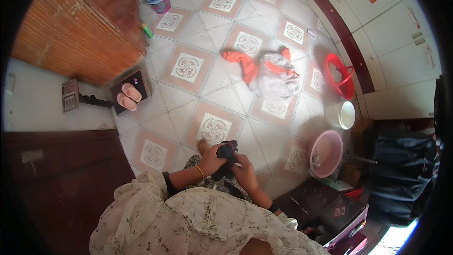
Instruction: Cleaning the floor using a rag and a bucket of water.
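Close in front of my body, a black bundled item [227, 151] is held between both hands. It looks like soft cloth, perhaps folded, and its exact kind cannot be made out. My left hand [212, 161] wraps round its left side, fingers curled. From the right, my right hand [244, 172] grips the item's lower part with bent fingers. Some dark fabric hangs below the hands. Farther out on the tiled floor lies a crumpled grey and orange garment [276, 79], apart from both hands.
To the right stand a pink basin [326, 154], a white bucket [347, 115] and a red basket [343, 76] beside white cabinets [391, 28]. Pink slippers [128, 96] rest on a scale at left, near a wooden cabinet [71, 28]. A patterned bin [158, 0] stands at the far left.
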A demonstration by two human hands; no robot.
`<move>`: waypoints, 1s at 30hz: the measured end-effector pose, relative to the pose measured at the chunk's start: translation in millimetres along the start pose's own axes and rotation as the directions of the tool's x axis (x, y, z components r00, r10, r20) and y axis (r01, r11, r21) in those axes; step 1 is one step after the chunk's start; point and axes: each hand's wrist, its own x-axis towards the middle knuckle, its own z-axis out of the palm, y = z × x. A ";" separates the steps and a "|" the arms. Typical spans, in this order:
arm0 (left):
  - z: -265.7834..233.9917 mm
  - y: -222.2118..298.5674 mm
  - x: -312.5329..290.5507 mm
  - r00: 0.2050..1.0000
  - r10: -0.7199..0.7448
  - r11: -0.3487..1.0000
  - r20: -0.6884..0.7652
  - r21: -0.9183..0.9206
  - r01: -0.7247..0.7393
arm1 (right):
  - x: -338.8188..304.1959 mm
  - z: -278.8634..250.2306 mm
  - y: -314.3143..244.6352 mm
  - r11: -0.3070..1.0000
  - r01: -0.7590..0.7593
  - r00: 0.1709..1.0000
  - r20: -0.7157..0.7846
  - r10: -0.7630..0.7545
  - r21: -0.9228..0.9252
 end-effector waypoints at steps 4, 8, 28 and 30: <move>-44.5 -8.6 45.5 0.996 -0.083 0.995 -0.021 0.051 0.084 | 65.9 15.8 -37.5 0.996 -0.071 0.995 0.072 0.067 0.056; -73.8 10.7 99.1 0.990 -0.138 0.985 -0.044 -0.110 0.132 | 130.5 14.7 -44.0 0.999 -0.046 0.992 0.119 0.045 0.005; -288.2 76.4 373.1 0.862 -0.332 0.900 -0.383 -0.401 0.168 | 518.7 57.9 -212.2 0.973 0.191 0.856 0.508 -0.099 -0.132; -310.2 45.8 410.1 0.848 -0.281 0.911 -0.448 -0.403 0.089 | 563.7 81.6 -200.1 0.962 0.248 0.850 0.502 -0.160 -0.112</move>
